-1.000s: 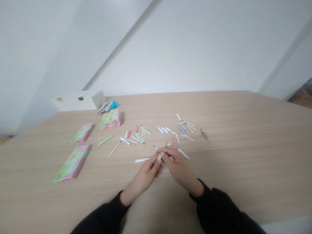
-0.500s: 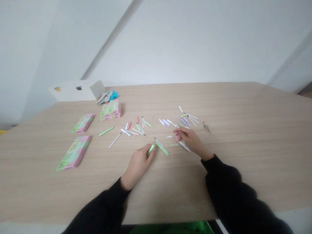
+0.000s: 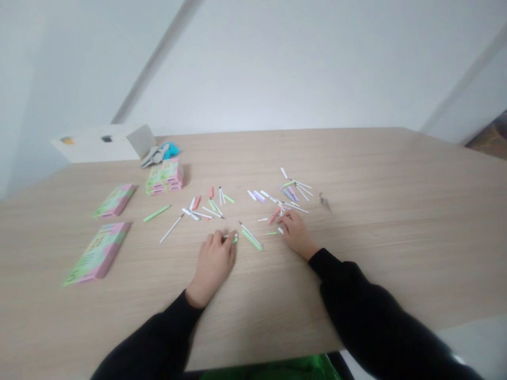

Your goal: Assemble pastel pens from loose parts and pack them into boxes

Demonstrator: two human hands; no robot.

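Note:
My left hand [image 3: 214, 261] rests low over the table, its fingers closed around a small green pen part [image 3: 235, 240], mostly hidden. Just right of it lie a green pen barrel [image 3: 252, 240] and a thin white refill [image 3: 246, 229] with a dark tip. My right hand [image 3: 296, 233] is down among the loose pen parts, fingertips together beside a pink pen barrel [image 3: 274, 215]. Whatever it pinches is too small to make out. Partly under that hand is a white piece [image 3: 281, 230], with a short green stick [image 3: 271, 233] to its left.
White, purple and green pen parts [image 3: 291, 192] lie beyond my right hand. Another cluster of refills and barrels [image 3: 194, 211] is left of centre. Pink-green boxes [image 3: 99, 252] stand on the left, some stacked [image 3: 164, 177]. Behind are gloves [image 3: 160, 153] and a white carton [image 3: 106, 145].
The view has shifted slightly to the right. My right hand has lowered to the table near the pink barrel. The left hand has turned palm down, still holding the green part.

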